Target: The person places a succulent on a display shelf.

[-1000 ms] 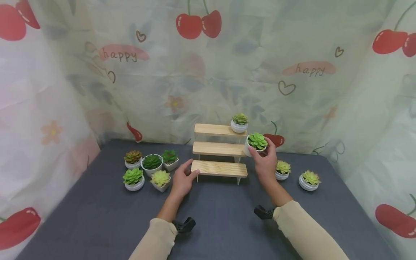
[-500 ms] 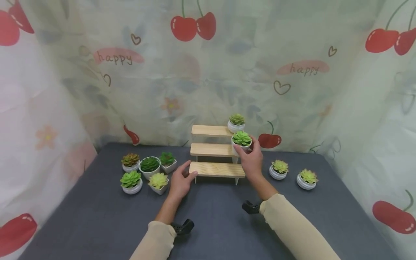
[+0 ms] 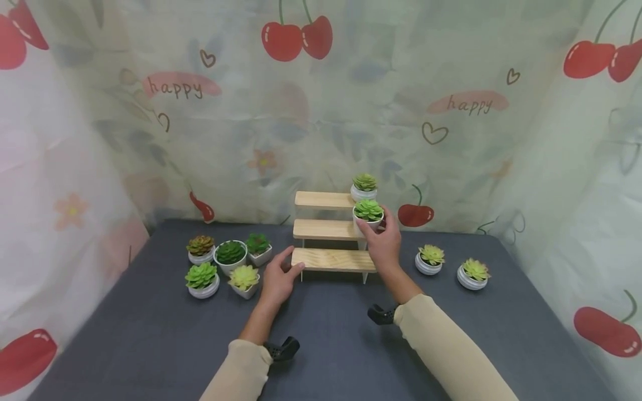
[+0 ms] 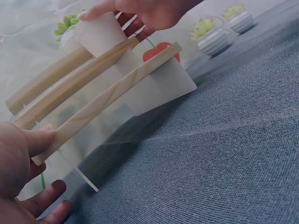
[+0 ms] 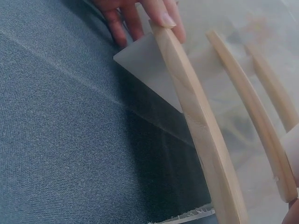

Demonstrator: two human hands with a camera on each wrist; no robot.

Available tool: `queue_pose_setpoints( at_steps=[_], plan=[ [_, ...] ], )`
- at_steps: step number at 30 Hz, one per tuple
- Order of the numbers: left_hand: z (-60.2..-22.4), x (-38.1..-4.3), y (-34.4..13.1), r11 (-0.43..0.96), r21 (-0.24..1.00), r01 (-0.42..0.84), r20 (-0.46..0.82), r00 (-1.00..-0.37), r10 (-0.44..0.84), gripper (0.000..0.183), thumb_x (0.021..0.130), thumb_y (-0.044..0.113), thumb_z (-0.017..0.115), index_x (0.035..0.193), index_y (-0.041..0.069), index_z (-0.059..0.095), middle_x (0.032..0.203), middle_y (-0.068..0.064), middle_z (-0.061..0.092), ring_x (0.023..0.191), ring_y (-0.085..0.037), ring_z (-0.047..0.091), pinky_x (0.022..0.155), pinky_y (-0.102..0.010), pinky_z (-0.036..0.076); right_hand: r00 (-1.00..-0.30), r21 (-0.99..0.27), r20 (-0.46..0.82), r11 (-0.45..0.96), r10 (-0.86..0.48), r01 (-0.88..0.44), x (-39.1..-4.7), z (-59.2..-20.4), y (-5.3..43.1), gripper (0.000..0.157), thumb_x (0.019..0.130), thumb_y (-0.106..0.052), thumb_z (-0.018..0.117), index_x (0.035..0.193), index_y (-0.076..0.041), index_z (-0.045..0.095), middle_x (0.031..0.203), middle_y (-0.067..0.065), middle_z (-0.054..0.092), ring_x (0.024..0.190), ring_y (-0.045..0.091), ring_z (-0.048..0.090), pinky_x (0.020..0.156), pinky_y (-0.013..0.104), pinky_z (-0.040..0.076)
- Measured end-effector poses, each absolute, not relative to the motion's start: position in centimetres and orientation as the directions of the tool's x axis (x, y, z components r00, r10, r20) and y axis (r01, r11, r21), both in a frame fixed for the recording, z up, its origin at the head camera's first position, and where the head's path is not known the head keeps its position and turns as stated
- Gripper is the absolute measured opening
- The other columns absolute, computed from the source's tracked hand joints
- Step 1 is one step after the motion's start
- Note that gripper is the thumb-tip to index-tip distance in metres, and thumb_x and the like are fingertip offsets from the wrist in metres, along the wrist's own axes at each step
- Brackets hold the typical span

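Note:
A three-step wooden display stand point(image 3: 333, 259) with clear side panels stands at the back middle of the table. My right hand point(image 3: 385, 245) grips a white pot with a green succulent point(image 3: 368, 210) at the right end of the middle step. In the left wrist view this white pot point(image 4: 100, 35) appears upright on that step, or just over it. Behind it, another potted succulent point(image 3: 364, 187) sits on the top step's right end. My left hand point(image 3: 277, 281) pinches the left end of the lowest step, with its thumb point(image 4: 42, 137) on the board.
Left of the stand, several potted succulents are grouped, among them a dark green one point(image 3: 230, 254) and a yellow-green one point(image 3: 244, 280). To the right are two more, a nearer one point(image 3: 429, 259) and a farther-right one point(image 3: 473, 274). A printed curtain point(image 3: 321, 111) hangs behind the dark table point(image 3: 321, 345).
My right hand has carried the white-potted succulent leftward, from beside the stand to the middle step's right end. The left hand has kept its hold on the lowest step. The head view has shifted slightly.

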State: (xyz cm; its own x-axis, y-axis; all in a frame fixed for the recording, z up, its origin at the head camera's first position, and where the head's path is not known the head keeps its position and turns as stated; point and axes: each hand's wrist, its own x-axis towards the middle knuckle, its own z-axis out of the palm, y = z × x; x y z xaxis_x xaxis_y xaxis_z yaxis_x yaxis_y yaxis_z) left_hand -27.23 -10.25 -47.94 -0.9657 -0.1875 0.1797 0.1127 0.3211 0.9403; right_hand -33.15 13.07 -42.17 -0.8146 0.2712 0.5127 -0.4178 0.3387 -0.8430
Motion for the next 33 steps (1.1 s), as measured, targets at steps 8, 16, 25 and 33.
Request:
queue_pose_setpoints(
  at_steps=[8, 16, 25, 33],
  plan=[
    [-47.8, -27.1, -10.3, 0.312, 0.945, 0.102, 0.165, -0.969, -0.184, 0.053, 0.091, 0.015, 0.07, 0.14, 0.007, 0.053, 0.139, -0.019, 0.051, 0.114, -0.036, 0.059, 0.09, -0.048, 0.049, -0.823, -0.846, 0.504, 0.344, 0.262, -0.408, -33.0, -42.3, 13.0, 0.065, 0.084, -0.028, 0.078, 0.138, -0.005, 0.051, 0.123, 0.016, 0.056, 0.107, 0.027, 0.054, 0.087, 0.041, 0.046],
    [-47.9, -27.1, -10.4, 0.313, 0.942, 0.117, 0.179, -0.968, -0.176, 0.053, 0.091, 0.014, 0.07, 0.14, 0.006, 0.052, 0.139, -0.02, 0.051, 0.114, -0.036, 0.059, 0.089, -0.049, 0.049, -0.829, -0.842, 0.491, 0.389, 0.267, -0.374, -32.6, -43.1, 13.0, 0.063, 0.084, -0.026, 0.079, 0.135, -0.003, 0.052, 0.12, 0.017, 0.057, 0.105, 0.029, 0.055, 0.087, 0.042, 0.046],
    [-47.9, -27.0, -10.4, 0.315, 0.942, 0.116, 0.179, -0.968, -0.179, 0.053, 0.09, 0.014, 0.071, 0.14, 0.006, 0.053, 0.139, -0.02, 0.051, 0.113, -0.036, 0.06, 0.089, -0.048, 0.049, -0.836, -0.838, 0.478, 0.425, 0.27, -0.342, -31.5, -44.1, 13.3, 0.067, 0.083, -0.025, 0.08, 0.139, -0.003, 0.05, 0.124, 0.018, 0.057, 0.116, 0.031, 0.052, 0.097, 0.049, 0.041],
    [-47.8, -27.0, -10.3, 0.314, 0.942, 0.115, 0.178, -0.968, -0.18, 0.053, 0.09, 0.014, 0.071, 0.14, 0.007, 0.053, 0.139, -0.019, 0.051, 0.113, -0.036, 0.06, 0.09, -0.048, 0.049, -0.863, -0.865, 0.422, 0.409, 0.278, -0.291, -30.0, -45.4, 15.1, 0.063, 0.084, -0.024, 0.078, 0.137, -0.001, 0.051, 0.126, 0.019, 0.057, 0.119, 0.032, 0.052, 0.097, 0.047, 0.043]
  ],
)
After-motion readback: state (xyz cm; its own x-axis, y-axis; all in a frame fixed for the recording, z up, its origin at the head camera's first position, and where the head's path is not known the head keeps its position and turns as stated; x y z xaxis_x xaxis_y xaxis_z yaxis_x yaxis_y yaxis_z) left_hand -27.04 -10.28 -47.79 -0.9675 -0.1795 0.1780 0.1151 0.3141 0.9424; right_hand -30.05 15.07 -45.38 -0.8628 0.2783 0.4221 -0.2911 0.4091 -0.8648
